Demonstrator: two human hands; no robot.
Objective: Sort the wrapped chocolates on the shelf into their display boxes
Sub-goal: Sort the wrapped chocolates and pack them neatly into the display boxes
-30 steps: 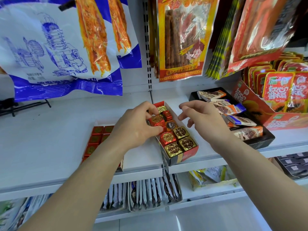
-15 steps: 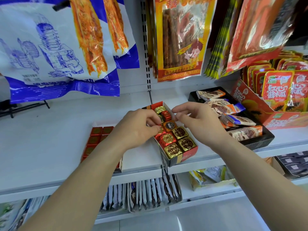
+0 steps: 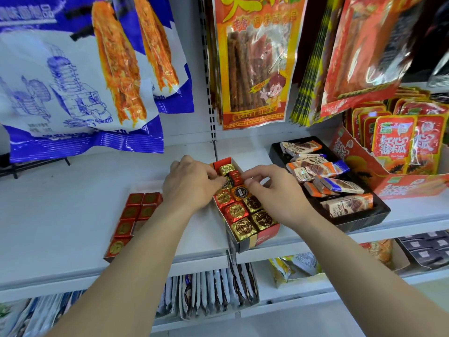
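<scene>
Right hand (image 3: 274,193) grip pinches the red chocolate (image 3: 234,177) in the display box (image 3: 266,235). Just beside it, left hand (image 3: 192,188) grip is curled, hold unclear.

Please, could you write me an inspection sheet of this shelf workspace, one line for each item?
Surface: white shelf, with a lower shelf under it.
Job's things: middle display box holds gold and red wrapped chocolates mixed; left box shows red squares.
Clutter: black tray of wrapped bars to the right.
Grippers: left hand and right hand both reach into the middle display box, fingers curled over the chocolates; a grip cannot be told.
Cables: nothing seen.
Surroundings: snack bags hang above; red carton of packets at far right; packets stand on the lower shelf.
</scene>
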